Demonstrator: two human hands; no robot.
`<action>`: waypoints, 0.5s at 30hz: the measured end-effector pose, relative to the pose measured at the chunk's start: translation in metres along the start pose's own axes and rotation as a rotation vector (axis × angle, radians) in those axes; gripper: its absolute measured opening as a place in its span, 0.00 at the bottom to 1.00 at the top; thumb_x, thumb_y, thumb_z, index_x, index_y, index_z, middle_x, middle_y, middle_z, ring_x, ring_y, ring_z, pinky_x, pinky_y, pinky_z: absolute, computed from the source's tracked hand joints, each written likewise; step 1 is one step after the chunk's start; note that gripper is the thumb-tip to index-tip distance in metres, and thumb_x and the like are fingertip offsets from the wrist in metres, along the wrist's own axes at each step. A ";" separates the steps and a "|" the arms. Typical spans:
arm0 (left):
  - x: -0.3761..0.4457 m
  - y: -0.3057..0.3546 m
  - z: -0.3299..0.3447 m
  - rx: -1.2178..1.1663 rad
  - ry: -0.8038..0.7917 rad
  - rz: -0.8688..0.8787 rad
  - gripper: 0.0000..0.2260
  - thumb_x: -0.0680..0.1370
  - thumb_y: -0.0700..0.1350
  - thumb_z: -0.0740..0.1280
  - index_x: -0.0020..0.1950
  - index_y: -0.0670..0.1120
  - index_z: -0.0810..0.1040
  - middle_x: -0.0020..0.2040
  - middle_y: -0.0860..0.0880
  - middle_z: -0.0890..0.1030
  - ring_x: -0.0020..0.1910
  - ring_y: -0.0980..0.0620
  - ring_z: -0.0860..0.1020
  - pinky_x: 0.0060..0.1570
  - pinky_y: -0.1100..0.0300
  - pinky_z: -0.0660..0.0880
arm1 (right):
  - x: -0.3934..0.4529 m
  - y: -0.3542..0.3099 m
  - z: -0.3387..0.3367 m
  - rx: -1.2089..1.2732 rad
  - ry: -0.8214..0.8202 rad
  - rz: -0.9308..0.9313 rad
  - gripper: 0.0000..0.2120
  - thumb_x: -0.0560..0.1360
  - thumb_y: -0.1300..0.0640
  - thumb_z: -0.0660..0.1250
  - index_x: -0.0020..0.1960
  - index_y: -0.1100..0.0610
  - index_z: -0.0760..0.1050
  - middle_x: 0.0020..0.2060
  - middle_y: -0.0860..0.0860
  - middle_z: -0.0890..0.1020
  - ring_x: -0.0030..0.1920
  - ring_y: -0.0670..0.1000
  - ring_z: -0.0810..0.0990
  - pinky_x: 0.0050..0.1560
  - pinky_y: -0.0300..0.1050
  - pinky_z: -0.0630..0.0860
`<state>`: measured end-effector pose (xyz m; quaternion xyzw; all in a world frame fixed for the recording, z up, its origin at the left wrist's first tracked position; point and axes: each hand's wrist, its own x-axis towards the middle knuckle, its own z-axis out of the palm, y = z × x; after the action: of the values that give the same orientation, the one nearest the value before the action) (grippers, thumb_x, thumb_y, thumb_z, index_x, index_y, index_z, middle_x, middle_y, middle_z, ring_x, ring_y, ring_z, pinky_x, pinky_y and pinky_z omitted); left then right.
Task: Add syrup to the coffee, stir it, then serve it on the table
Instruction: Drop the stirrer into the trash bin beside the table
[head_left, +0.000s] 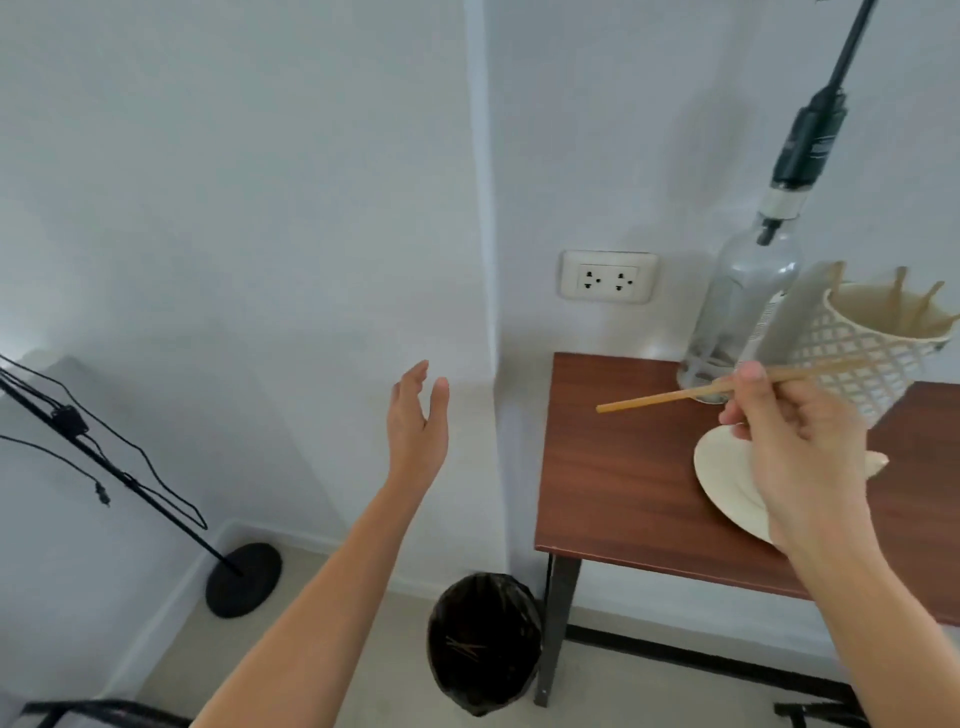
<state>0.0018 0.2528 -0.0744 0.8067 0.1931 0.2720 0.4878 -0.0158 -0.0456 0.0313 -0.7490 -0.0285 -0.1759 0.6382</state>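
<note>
— How many things sit on the worktop (623, 467)?

— One glass bottle (743, 306), one white plate (727, 478), one lattice holder (872, 353) with about three sticks, cut off at the right edge.

— And the hands?

— The right hand (795, 447), right of centre, pinches one wooden stick (654, 399) above the plate, partly hiding it. The left hand (418, 415), mid-frame, hangs spread and empty.

— The bin (483, 639)?

— Lower centre; its contents are hard to make out.
</note>
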 end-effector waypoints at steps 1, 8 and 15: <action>0.009 -0.021 -0.012 0.059 -0.032 0.003 0.20 0.85 0.50 0.59 0.76 0.46 0.68 0.73 0.46 0.72 0.72 0.49 0.71 0.67 0.59 0.66 | -0.013 0.001 0.023 -0.028 -0.014 -0.011 0.13 0.79 0.48 0.63 0.36 0.46 0.78 0.29 0.46 0.80 0.32 0.44 0.77 0.43 0.44 0.75; 0.064 -0.115 -0.045 0.287 -0.263 0.168 0.23 0.85 0.49 0.60 0.79 0.44 0.63 0.81 0.41 0.55 0.79 0.40 0.60 0.72 0.43 0.69 | -0.088 0.030 0.155 -0.210 -0.160 -0.008 0.16 0.77 0.46 0.61 0.37 0.53 0.77 0.30 0.60 0.80 0.31 0.59 0.75 0.34 0.47 0.71; 0.084 -0.162 -0.021 0.463 -0.354 0.328 0.30 0.83 0.57 0.54 0.82 0.44 0.57 0.82 0.34 0.45 0.81 0.33 0.51 0.75 0.36 0.59 | -0.131 0.139 0.227 -0.405 -0.317 0.139 0.11 0.79 0.54 0.64 0.41 0.57 0.78 0.29 0.47 0.77 0.31 0.48 0.75 0.33 0.31 0.70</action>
<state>0.0465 0.3886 -0.1903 0.9512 0.0298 0.1513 0.2673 -0.0492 0.1722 -0.1677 -0.8797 -0.0408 -0.0144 0.4736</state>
